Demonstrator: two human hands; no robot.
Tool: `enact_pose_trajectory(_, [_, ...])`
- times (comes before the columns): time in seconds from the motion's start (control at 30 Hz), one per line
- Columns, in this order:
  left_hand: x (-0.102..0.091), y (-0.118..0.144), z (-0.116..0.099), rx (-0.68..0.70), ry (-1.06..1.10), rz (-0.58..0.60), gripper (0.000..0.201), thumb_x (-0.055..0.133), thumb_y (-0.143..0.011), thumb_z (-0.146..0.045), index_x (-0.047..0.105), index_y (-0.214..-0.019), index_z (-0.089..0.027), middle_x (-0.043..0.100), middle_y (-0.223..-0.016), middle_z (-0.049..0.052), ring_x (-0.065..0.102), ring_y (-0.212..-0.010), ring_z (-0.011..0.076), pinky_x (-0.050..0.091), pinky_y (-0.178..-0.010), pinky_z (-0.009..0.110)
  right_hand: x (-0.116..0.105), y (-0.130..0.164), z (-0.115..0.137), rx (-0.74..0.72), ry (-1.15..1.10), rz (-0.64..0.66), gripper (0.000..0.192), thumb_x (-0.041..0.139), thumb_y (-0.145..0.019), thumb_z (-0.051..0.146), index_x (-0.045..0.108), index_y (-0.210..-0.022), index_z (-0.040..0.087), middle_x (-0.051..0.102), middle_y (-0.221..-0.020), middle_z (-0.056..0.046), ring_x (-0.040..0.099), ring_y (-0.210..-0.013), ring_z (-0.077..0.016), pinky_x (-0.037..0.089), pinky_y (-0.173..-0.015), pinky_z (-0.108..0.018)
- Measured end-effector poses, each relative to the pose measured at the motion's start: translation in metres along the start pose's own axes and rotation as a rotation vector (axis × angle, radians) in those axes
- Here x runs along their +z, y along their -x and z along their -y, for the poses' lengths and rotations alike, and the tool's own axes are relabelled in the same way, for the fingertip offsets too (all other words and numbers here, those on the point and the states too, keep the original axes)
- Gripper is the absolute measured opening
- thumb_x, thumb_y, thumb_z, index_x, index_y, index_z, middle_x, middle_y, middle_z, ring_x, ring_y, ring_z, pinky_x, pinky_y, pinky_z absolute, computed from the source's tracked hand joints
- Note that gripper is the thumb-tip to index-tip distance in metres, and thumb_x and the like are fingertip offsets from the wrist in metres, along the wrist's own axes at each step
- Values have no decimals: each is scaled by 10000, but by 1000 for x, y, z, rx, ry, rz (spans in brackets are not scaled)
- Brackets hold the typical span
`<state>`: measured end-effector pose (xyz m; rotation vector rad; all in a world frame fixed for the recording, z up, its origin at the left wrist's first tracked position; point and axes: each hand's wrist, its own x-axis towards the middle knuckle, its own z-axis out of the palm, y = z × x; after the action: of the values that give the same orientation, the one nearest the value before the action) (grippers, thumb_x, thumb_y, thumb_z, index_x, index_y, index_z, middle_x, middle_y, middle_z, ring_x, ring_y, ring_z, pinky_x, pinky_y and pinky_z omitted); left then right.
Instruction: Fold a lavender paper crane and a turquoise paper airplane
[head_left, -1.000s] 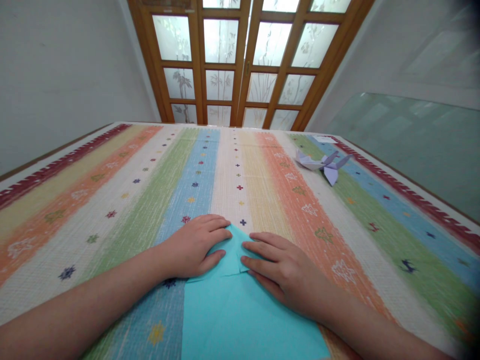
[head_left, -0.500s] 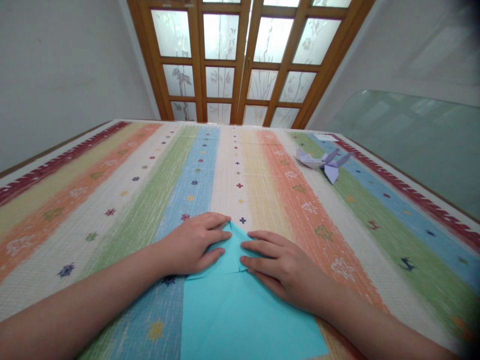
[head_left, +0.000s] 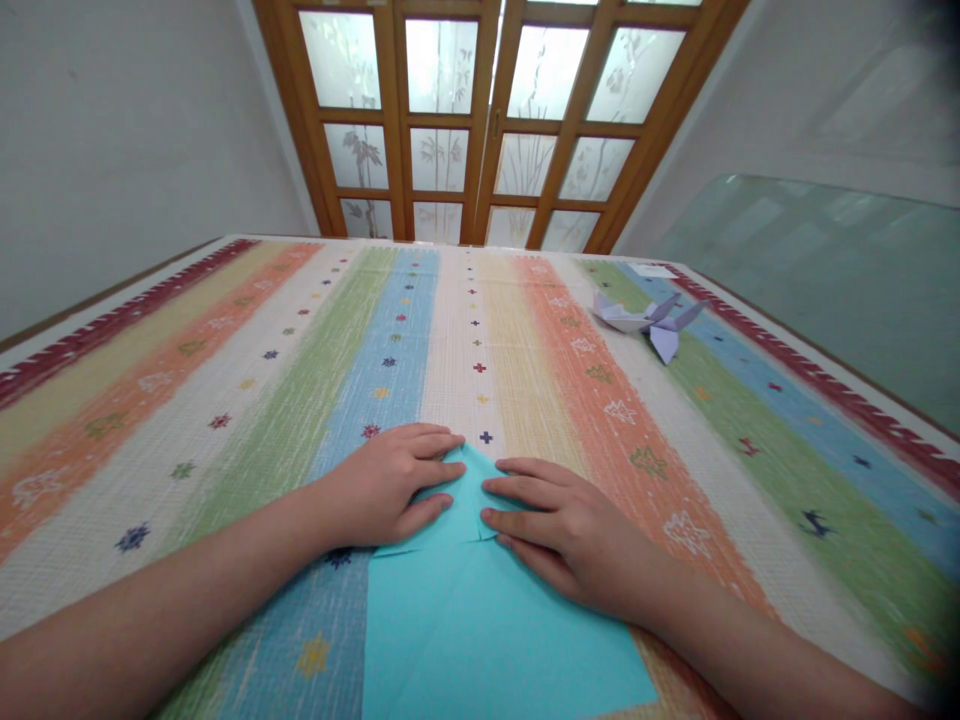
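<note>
A turquoise sheet of paper [head_left: 495,630] lies flat in front of me, its far end folded into a point with creased flaps. My left hand [head_left: 401,485] rests on the left side of that folded end, fingers stretched out and slightly apart. On the right side, my right hand [head_left: 559,525] lies with its fingers spread over the other flap. Both hands press on the paper from above without gripping it. Part of the folded edges is hidden beneath the fingers.
A striped tablecloth [head_left: 285,420] covers the table. Lilac folded-paper figures [head_left: 664,335] sit at the far right, with a small white piece of paper [head_left: 651,271] behind them. Wooden doors with glass panes [head_left: 480,130] stand beyond the table, and a greenish glass panel [head_left: 832,260] is at the right.
</note>
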<state>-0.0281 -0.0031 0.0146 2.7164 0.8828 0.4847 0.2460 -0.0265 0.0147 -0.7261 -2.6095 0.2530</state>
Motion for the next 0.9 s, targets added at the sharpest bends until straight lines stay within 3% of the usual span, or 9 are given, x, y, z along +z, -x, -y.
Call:
enact_pose_trajectory(0.3, [-2, 0, 0, 0, 4, 21, 480, 675, -880, -453, 665, -1280, -189, 562, -1420, 166, 511, -1319, 342, 422, -1092, 541, 0, 0, 1, 5, -6, -10, 239, 624, -941, 271, 752, -1143, 267, 730, -1177, -71, 626, -1194, -266, 537, -1008, -484])
enact_pose_trajectory(0.63, [-5, 2, -20, 11, -110, 95, 411, 624, -921, -390, 688, -1248, -148, 593, -1389, 172, 527, -1316, 354, 459, -1087, 518, 1, -1, 2, 27, -17, 17, 241, 602, -959, 302, 748, -1147, 266, 719, -1209, -57, 618, -1203, -263, 513, -1043, -483])
enact_pose_trajectory(0.9, [-2, 2, -20, -9, -106, 107, 439, 622, -924, -409, 675, -1272, -148, 586, -1404, 165, 530, -1317, 353, 462, -1091, 517, 4, 1, 1, 37, -15, 2, 233, 614, -953, 299, 750, -1140, 268, 715, -1219, -50, 609, -1215, -258, 512, -1046, -476])
